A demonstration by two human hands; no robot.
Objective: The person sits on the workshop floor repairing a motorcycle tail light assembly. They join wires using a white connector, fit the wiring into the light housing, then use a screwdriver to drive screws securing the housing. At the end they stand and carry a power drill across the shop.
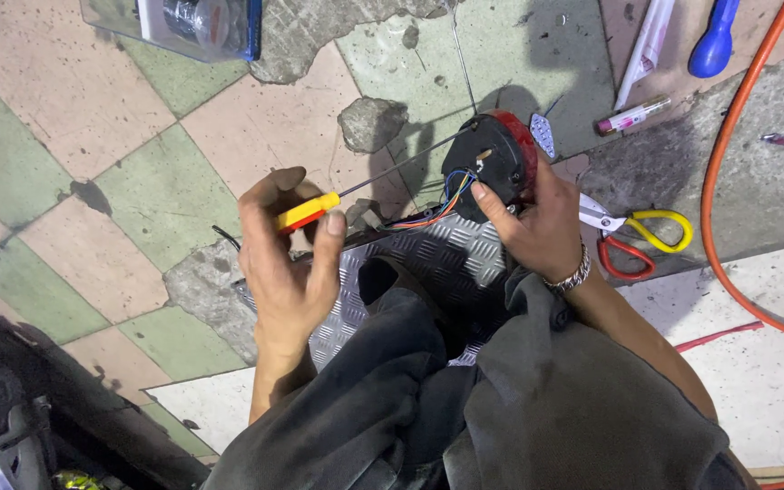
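Note:
My left hand (288, 249) grips a screwdriver (312, 211) by its yellow and red handle; the thin metal shaft runs up and right to the back of a round black unit with a red rim (492, 159). My right hand (542, 222) holds that unit from below and the right, fingers on its black back. Coloured wires (436, 210) in blue, orange and green trail from the unit down toward a ribbed metal plate (437, 259) under my hands. A metal bracelet sits on my right wrist.
Scissors with yellow and red handles (641, 231) lie right of my right hand. An orange cable (728, 172) curves down the right side. A clear plastic box (183, 23) lies top left; a blue tool (714, 41), white tube and small pen-like item lie top right. The tiled floor is cracked.

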